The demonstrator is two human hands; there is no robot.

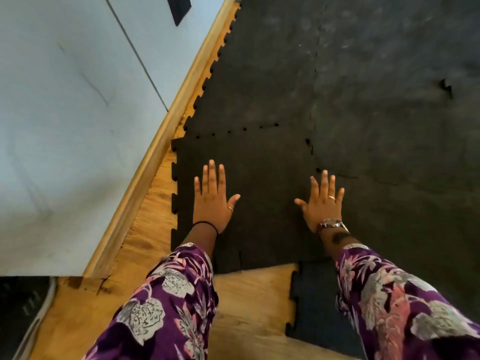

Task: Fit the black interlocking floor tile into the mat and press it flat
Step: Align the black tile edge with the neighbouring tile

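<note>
Both hands flat, palms down, fingers spread on the tile (259,193), nothing grasped, grip released on both sides. Left hand (213,198) sits near the tile's left toothed edge, thumb pointing inward. Right hand (322,203) lies near the tile's right seam, where it meets the mat (389,100); fingertips close to that seam. Tile is under both palms, between them and beyond the fingertips, at the near left corner of the mat. Far edge of the tile is joined to the mat; small dark gaps show along that seam and at the far right corner, so not fully seated there. Left edge teeth are free over the wood floor (155,224). Near edge ends at bare floor between the forearms. A second loose piece (311,302) lies under the right forearm, toothed edge facing left. Baseboard (166,141) runs diagonally along the left, just beside the mat edge, wall (65,113) past it. Floral purple sleeves (166,307), watch (332,224) on right wrist, black band (205,224) on left
</note>
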